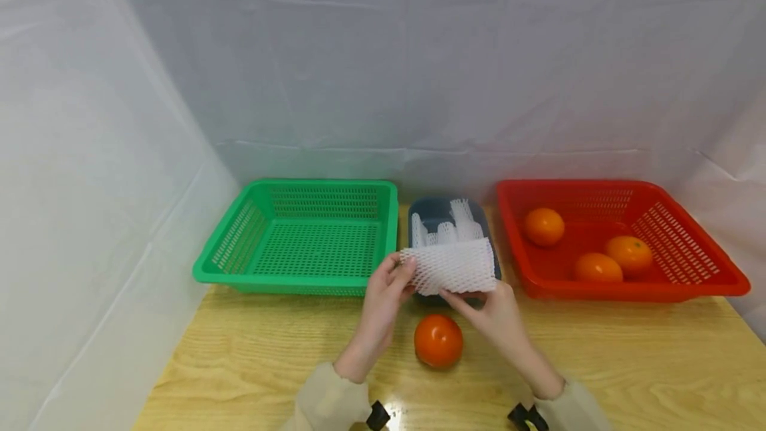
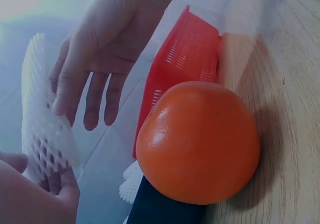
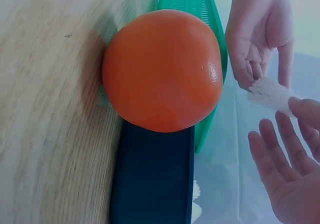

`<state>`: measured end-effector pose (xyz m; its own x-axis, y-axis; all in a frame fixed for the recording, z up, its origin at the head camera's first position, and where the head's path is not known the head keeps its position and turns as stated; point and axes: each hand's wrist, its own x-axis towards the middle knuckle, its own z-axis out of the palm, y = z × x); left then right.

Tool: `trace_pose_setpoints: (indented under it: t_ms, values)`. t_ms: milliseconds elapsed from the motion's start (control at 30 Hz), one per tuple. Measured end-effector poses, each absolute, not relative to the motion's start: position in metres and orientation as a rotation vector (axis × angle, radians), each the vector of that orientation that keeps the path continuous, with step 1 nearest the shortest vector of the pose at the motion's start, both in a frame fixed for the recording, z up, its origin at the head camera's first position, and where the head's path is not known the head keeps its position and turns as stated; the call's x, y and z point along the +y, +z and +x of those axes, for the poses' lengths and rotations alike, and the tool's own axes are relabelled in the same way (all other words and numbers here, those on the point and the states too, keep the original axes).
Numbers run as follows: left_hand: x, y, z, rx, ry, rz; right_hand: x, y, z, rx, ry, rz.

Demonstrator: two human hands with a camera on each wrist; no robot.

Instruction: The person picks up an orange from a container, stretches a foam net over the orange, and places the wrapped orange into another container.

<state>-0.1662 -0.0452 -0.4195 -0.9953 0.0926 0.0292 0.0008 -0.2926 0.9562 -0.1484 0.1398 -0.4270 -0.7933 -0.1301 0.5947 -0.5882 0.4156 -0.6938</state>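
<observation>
We see the round orange-red fruit (image 1: 439, 341) on the worktop (image 1: 269, 344), on the near side of the dark tray (image 1: 432, 206), between the two wrists; from either grip it lies down and back toward the body, and we cannot call one hand plainly nearer. The white foam net (image 1: 451, 268) is held in the air over the near part of that tray, apart from the fruit, its long axis running from left to right across the head view. Our left hand (image 1: 383, 301) pinches the net at its left end, thumb on the near face. Our right hand (image 1: 499, 314) pinches its lower edge between thumb and forefinger, while the other fingers hang loosely extended in the left wrist view. Both grips are thus closed on the net alone, gapped only by its thin folded mesh, and neither touches the fruit.
</observation>
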Motion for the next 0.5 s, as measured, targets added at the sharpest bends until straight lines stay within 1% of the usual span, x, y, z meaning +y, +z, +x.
trace_pose_setpoints:
  t_ms: [133, 200, 400, 500]
  values:
    - [-0.0437, -0.4195, -0.1672, 1.747, 2.524, 0.104, 0.141, -0.4286, -0.1484, -2.236, 1.281, 0.669]
    - [-0.0432, -0.4191, -0.1673, 1.708, 2.538, 0.091, 0.142, -0.4285, -0.1483, -2.268, 1.303, 0.643]
    - [-0.0409, -0.4161, -0.1656, 1.652, 2.512, 0.072, 0.1442, -0.4223, -0.1497, -2.356, 1.632, 0.453]
    - [-0.0391, -0.4143, -0.1646, 1.668, 2.442, 0.099, 0.1449, -0.4207, -0.1501, -2.372, 1.771, 0.475]
